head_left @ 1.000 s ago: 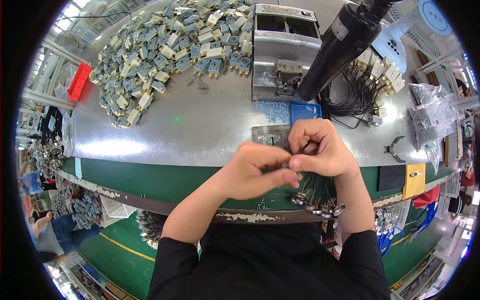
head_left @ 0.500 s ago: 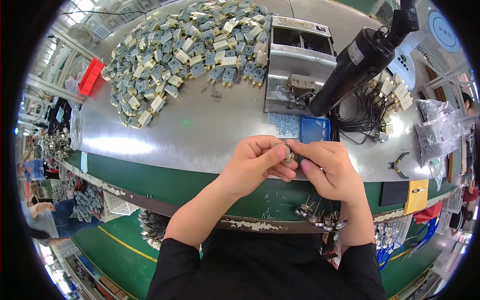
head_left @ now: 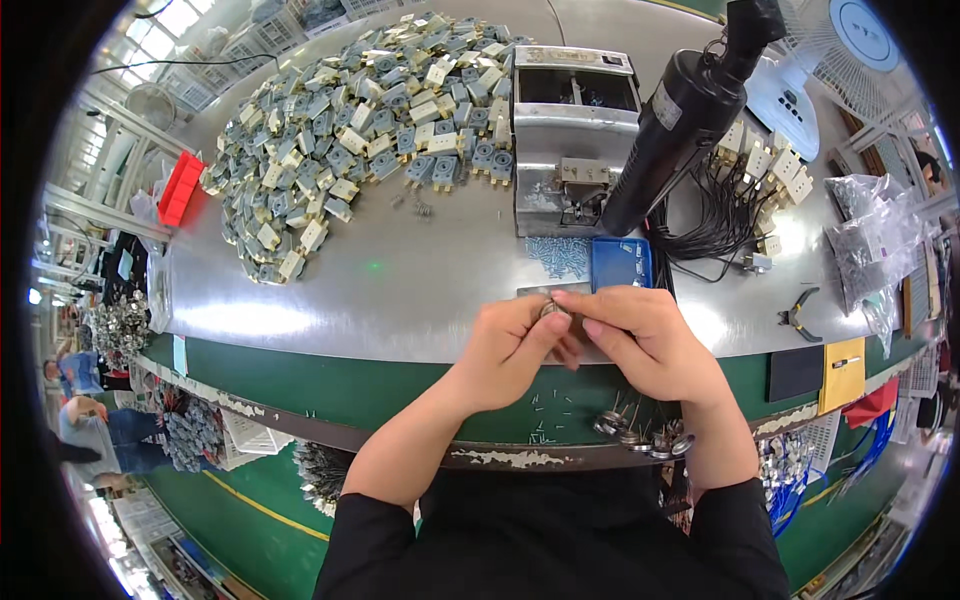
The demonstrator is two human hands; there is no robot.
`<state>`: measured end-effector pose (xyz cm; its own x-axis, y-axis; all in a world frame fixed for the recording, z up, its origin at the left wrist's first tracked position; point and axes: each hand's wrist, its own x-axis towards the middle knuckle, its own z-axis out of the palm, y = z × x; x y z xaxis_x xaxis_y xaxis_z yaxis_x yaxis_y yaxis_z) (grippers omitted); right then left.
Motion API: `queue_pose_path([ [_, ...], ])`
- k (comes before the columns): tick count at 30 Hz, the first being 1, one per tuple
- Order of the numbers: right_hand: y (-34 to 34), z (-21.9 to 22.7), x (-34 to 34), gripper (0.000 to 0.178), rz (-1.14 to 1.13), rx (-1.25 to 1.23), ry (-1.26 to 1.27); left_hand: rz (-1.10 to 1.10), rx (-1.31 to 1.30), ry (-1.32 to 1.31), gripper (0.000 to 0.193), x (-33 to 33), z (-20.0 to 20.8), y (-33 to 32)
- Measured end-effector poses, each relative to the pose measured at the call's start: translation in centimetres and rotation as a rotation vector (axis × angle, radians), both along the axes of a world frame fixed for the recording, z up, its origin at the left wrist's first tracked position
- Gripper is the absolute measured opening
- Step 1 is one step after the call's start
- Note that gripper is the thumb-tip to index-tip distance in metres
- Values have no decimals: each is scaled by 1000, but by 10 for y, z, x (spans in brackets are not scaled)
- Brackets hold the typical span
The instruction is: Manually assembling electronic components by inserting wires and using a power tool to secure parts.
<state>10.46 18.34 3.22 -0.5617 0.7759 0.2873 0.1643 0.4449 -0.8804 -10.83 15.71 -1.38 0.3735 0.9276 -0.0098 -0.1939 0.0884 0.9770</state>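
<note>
L hand (head_left: 512, 352) pinches metal pc (head_left: 552, 310) w/ R hand (head_left: 650, 338) angled in alongside.

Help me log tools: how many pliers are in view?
1: pliers on the metal top, right of the right hand, just beyond the black pad. More may be hidden.

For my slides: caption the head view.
Left hand holds small metal part, right hand at its edge, near blue tray.
</note>
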Motion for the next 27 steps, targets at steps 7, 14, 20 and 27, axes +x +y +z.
queue_pose_path([
  [7,3,4,9,38,98,-125,76,-362,-133,-247,44,-14,0,4],
  [14,2,0,12,36,-12,-81,34,-172,-8,-197,41,-3,2,6],
  [20,4,2,1,36,55,-19,15,-198,-60,-155,40,-13,4,3],
  [27,7,4,20,43,-62,21,-402,-100,390,611,36,-52,43,11],
])
